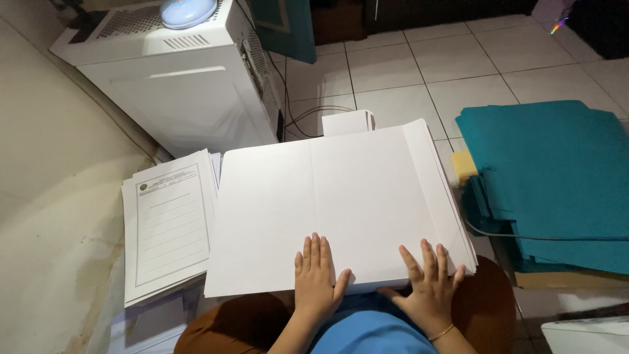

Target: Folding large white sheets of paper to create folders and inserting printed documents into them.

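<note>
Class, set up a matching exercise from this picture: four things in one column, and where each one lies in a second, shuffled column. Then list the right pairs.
Things:
1. stack of large white sheets
2. pile of lined forms
3. teal folders
4. round blue lamp

Places:
A. on top of the white machine
B. at the right, on the tiled floor
C. under both hands, left hand and right hand
D. just left of the big white stack

Pairs: 1-C, 2-D, 3-B, 4-A
</note>
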